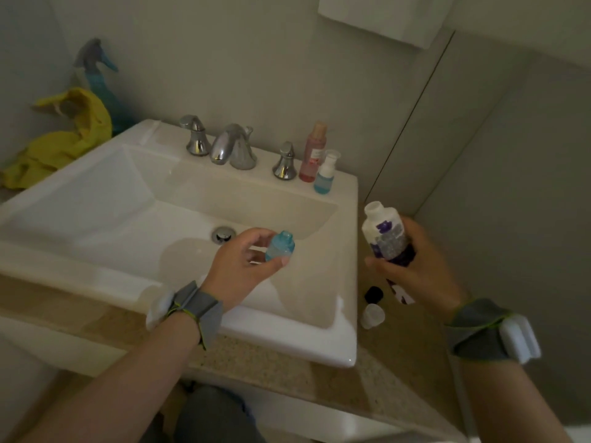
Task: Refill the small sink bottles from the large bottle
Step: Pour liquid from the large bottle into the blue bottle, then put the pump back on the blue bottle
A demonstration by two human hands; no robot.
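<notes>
My left hand (241, 266) holds a small blue bottle (279, 247) with its cap off, over the right part of the sink basin. My right hand (419, 266) grips the large white bottle with a purple label (385, 235), uncapped and roughly upright, just right of the sink rim. A tall pink bottle (312, 153) and a small blue pump bottle (325, 174) stand on the sink's back right corner. A black cap (373, 294) and a clear cap (372, 315) lie on the counter beside the sink.
The white sink (347, 282) has a chrome faucet (232, 147) and a drain (223, 235). A yellow cloth (60, 139) and a blue spray bottle (99, 81) sit at the back left. A wall stands close on the right.
</notes>
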